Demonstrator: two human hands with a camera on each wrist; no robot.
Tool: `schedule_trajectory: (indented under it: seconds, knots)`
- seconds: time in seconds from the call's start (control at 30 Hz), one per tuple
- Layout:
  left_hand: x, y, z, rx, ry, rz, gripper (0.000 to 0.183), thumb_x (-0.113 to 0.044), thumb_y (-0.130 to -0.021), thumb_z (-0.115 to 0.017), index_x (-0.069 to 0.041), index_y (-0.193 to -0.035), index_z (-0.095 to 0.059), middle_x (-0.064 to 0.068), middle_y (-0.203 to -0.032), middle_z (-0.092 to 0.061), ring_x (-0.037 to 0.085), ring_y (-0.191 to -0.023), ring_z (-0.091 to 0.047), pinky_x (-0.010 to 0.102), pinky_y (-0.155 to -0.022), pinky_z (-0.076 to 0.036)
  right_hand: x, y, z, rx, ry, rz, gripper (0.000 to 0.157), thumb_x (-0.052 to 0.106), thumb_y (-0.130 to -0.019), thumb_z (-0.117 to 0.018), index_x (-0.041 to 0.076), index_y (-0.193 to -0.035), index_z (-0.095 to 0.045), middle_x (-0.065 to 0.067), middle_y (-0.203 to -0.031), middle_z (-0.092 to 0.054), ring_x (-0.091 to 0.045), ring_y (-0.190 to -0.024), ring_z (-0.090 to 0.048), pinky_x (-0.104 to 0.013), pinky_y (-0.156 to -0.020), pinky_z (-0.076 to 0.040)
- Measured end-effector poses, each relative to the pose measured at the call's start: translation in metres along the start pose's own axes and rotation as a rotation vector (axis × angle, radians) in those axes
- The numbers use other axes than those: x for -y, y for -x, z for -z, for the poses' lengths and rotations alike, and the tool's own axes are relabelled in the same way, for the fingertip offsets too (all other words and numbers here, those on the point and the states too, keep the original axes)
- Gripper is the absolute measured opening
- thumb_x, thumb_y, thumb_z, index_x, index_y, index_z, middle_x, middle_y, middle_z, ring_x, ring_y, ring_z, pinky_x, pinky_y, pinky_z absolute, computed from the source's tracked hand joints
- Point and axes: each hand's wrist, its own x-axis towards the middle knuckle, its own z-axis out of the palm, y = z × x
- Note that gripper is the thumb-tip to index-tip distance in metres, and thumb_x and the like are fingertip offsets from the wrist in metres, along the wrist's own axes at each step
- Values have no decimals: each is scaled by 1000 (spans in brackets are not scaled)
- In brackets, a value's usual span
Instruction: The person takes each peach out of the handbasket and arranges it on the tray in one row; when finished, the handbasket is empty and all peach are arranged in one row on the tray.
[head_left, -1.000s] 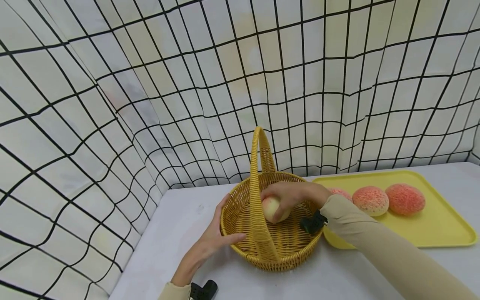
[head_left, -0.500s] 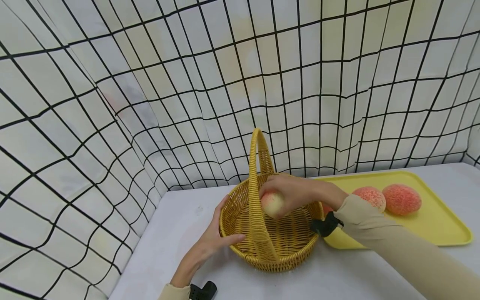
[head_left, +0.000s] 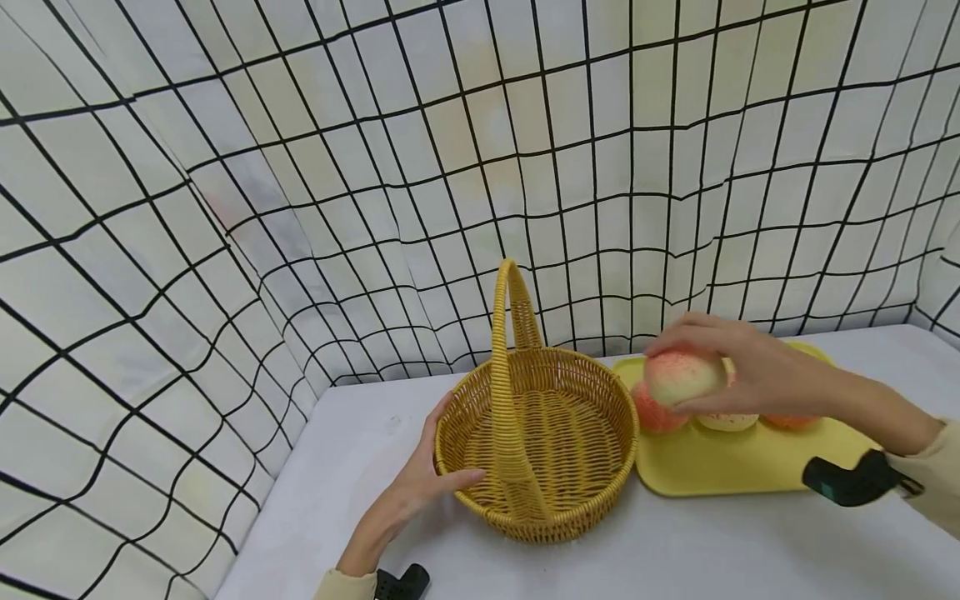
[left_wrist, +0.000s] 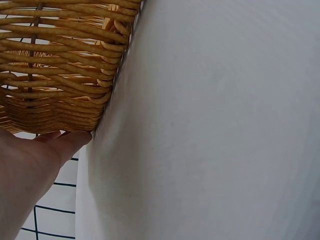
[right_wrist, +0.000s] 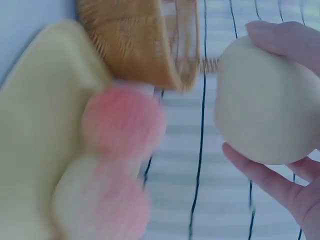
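Note:
My left hand [head_left: 416, 479] holds the side of a yellow wicker basket [head_left: 551, 527] with a tall hoop handle, its thumb over the near-left rim. In the left wrist view, fingers [left_wrist: 70, 142] lie against the basket's woven outer wall [left_wrist: 55, 75]. My right hand [head_left: 780, 371] grips a pale peach [head_left: 682, 379] with a pink blush, in the air above the left part of a yellow tray [head_left: 720, 471]. The right wrist view shows thumb and fingers around this peach [right_wrist: 265, 100]. No fruit shows inside the basket.
On the tray, partly behind the held peach and hand, sit a red peach [head_left: 657, 414], a speckled peach [head_left: 727, 422] and an orange-red one [head_left: 791, 422]. The tray stands just right of the basket. A black-gridded white curtain [head_left: 420, 192] rises behind the white table [head_left: 360, 442].
My right hand has lifted the peach out of the basket and carried it right, over the tray. The left hand stays on the basket's side.

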Motion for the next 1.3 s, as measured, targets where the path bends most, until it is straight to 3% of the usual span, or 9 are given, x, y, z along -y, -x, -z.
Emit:
schedule_trajectory:
  seconds: [0.27,0.37,0.5,0.6,0.7,0.87,1.0,1.13,1.3]
  knots:
    - [2,3,3,-10,-10,9,117,-27,-83,-85,-30,-169,-6,19,-172,-13,48,-155,-19,71,-118,-21,-60,78,39,-237,197,-295,69,9,-66,-100,18,-127,-69,29,-118,-58,10,-100,-50,-14,-72,-45]
    - [2,4,3,-9,5,9,118,-27,-83,-85,-30,-169,-6,20,-172,-13,48,-154,-21,69,-118,-22,-83,98,46,-297,219,-423,69,12,-69,-99,8,-129,-66,19,-119,-56,13,-95,-44,-9,-68,-39]
    - [2,4,2,-2,14,11,118,-27,-83,-86,-30,-169,-5,20,-172,-14,48,-154,-23,68,-118,-23,-105,120,51,-296,225,-659,74,28,-78,-95,1,-136,-58,-21,-130,-54,-20,-107,-55,-23,-70,-42]
    - [2,2,0,-1,11,11,118,-27,-83,-86,-31,-169,-6,20,-172,-14,48,-154,-21,69,-118,-22,-119,134,50,-252,250,-759,80,36,-81,-92,-3,-139,-53,-37,-134,-44,-52,-107,-50,-40,-71,-42]
    - [2,1,-1,-2,8,8,117,-27,-83,-86,-30,-169,-6,20,-172,-14,48,-154,-21,69,-118,-22,-131,144,47,-233,251,-772,81,36,-80,-93,-4,-137,-53,-39,-133,-44,-54,-105,-49,-43,-73,-40]
    - [1,0,-3,2,11,7,117,-25,-83,-86,-30,-169,-6,20,-171,-16,47,-153,-24,68,-117,-24,-138,149,37,-214,269,-712,73,27,-74,-97,-4,-129,-59,-39,-126,-53,-51,-103,-51,-43,-75,-41]
    - [2,-1,-3,1,10,25,117,-25,-83,-85,-32,-169,-6,18,-171,-18,44,-153,-26,66,-118,-24,-138,147,29,-203,283,-639,66,10,-71,-96,-9,-123,-60,-40,-117,-57,-51,-100,-50,-58,-79,-44]
    - [2,-1,-2,-1,15,38,116,-25,-83,-85,-32,-169,-6,16,-171,-20,41,-153,-27,64,-118,-24,-137,146,25,-195,276,-612,64,3,-72,-93,-12,-123,-58,-41,-115,-55,-50,-99,-48,-65,-80,-43]
    - [1,-2,-2,-1,3,33,117,-26,-83,-85,-33,-169,-6,17,-171,-17,44,-153,-25,65,-118,-24,-139,148,27,-132,265,-572,71,-1,-70,-91,-14,-130,-55,-39,-116,-56,-49,-99,-50,-55,-79,-45]
